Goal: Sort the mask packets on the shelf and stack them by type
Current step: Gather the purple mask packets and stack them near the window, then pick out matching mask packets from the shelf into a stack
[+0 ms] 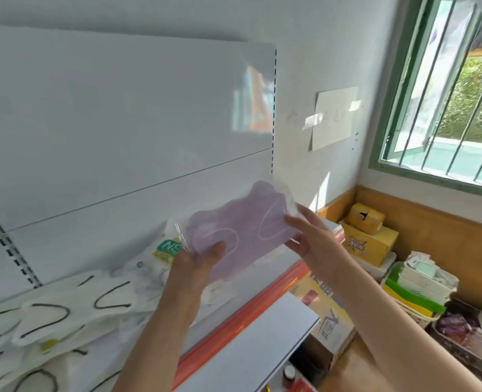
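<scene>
A clear packet of purple masks (pixel 240 230) is held up in the air above the white shelf (pixel 268 278). My left hand (pixel 197 264) grips its lower left end with the thumb on top. My right hand (pixel 307 236) pinches its right end. On the shelf at lower left lie several packets of white masks with black ear loops (pixel 50 318). A packet with a green and yellow label (pixel 166 250) lies behind my left hand, partly hidden.
The shelf has an orange front strip (pixel 251 315) and a white back panel (pixel 121 123). A lower white shelf (pixel 262 343) juts out below. To the right stand cardboard boxes (pixel 367 239), stacked plastic baskets (pixel 418 290) and a barred window (pixel 454 94).
</scene>
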A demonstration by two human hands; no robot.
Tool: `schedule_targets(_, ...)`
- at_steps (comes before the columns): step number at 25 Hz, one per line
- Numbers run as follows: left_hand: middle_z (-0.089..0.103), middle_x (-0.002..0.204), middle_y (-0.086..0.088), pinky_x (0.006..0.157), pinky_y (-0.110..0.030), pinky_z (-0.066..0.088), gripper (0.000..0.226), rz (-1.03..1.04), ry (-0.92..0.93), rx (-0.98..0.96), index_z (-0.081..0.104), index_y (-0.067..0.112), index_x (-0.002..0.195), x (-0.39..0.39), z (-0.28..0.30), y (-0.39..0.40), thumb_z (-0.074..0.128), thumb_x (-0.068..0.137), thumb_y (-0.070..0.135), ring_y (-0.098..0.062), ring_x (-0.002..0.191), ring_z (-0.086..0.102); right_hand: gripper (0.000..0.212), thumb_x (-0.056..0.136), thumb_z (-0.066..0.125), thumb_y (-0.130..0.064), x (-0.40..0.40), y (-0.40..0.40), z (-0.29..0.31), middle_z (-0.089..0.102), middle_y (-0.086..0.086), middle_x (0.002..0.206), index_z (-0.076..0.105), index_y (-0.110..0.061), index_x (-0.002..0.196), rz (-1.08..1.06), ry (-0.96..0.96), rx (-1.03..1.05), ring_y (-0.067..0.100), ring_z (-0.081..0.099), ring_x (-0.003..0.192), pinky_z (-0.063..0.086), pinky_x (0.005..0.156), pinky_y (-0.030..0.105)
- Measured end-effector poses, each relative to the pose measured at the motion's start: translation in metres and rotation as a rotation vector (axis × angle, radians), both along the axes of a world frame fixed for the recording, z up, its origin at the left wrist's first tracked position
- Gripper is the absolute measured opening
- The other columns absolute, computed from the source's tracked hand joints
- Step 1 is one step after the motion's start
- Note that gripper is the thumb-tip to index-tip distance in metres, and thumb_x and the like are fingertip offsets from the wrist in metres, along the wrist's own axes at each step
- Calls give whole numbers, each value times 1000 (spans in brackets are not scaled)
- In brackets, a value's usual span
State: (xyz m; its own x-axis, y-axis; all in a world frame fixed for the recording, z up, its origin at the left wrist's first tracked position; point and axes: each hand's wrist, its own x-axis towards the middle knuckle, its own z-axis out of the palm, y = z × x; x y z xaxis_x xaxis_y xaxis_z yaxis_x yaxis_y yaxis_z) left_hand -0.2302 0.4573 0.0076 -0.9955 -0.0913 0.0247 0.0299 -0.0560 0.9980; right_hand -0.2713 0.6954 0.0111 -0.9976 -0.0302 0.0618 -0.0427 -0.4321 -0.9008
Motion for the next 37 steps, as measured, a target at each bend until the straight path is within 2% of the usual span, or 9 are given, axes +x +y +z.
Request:
schedule_targets(3, 78, 92, 3, 72, -19, 54, 25, 25, 46, -158, 73, 17, 110, -42, -8, 27, 77, 86, 22, -16, 91, 74, 64, 77, 78, -12, -48, 43, -2, 72, 9, 117, 54, -19, 136, 93, 34, 271, 25, 70, 105, 56, 88, 37)
schedule_targets(11, 73, 96, 6, 71, -13, 51, 20, 61, 152, -354, 68, 24, 104, -177, 0, 74, 77, 86, 24, -11, 90, 68, 39, 87, 73, -13, -184, 92, 5, 71, 8, 122, 66, -10, 125, 192, 180, 619, 25, 65, 118, 46, 106, 41)
schedule_targets(16, 67, 115, 3, 92, -36, 53, 49, 102, 81, -512, 58, 18, 121, -254, -18, 90, 77, 80, 37, -16, 104, 64, 44, 85, 77, -21, -262, 115, -4, 70, 3, 123, 65, -16, 127, 200, 189, 653, 20, 64, 119, 44, 109, 44)
schedule_targets(19, 58, 127, 1, 89, -28, 45, 57, 96, -97, -617, 48, 13, 130, -280, -40, 96, 77, 84, 30, -20, 114, 57, 52, 82, 81, -28, -307, 119, -39, 67, 6, 129, 62, -20, 130, 385, 190, 764, 25, 60, 124, 44, 108, 48)
schedule_targets(21, 56, 133, 1, 92, -28, 44, 62, 159, -156, -655, 46, 13, 138, -290, -49, 100, 75, 85, 29, -21, 119, 56, 54, 74, 86, -40, -333, 118, -59, 71, 7, 120, 66, -22, 122, 381, 119, 790, 30, 65, 116, 48, 103, 54)
schedule_targets(26, 57, 131, -7, 86, -27, 44, 56, 282, -204, -736, 49, 12, 137, -300, -43, 104, 70, 87, 25, -23, 112, 58, 23, 81, 81, -25, -369, 100, -62, 58, -5, 70, 60, -15, 80, 164, 58, 867, 15, 60, 69, 44, 57, 19)
schedule_targets(30, 56, 126, 0, 98, -39, 45, 52, 356, -75, -1156, 50, 20, 132, -247, -31, 107, 63, 89, 47, -22, 116, 53, 65, 84, 74, -44, -354, 95, -60, 52, 13, 132, 50, -8, 132, -63, 47, 1254, 36, 49, 123, 40, 98, 43)
schedule_targets(32, 53, 130, 7, 106, -37, 38, 66, 283, -57, -1238, 47, 30, 137, -207, -33, 112, 46, 83, 68, -19, 123, 47, 60, 89, 68, -42, -317, 96, -45, 49, 12, 135, 48, -10, 136, -236, 227, 1192, 32, 50, 120, 39, 99, 42)
schedule_targets(37, 20, 162, 14, 123, -39, 2, 98, 174, -337, -1378, 21, 41, 154, -166, -66, 102, 11, 65, 80, -15, 150, 13, 29, 95, 58, -40, -224, 48, -47, 67, 7, 79, 63, -12, 90, 414, 104, 1256, 27, 68, 90, 40, 69, 30)
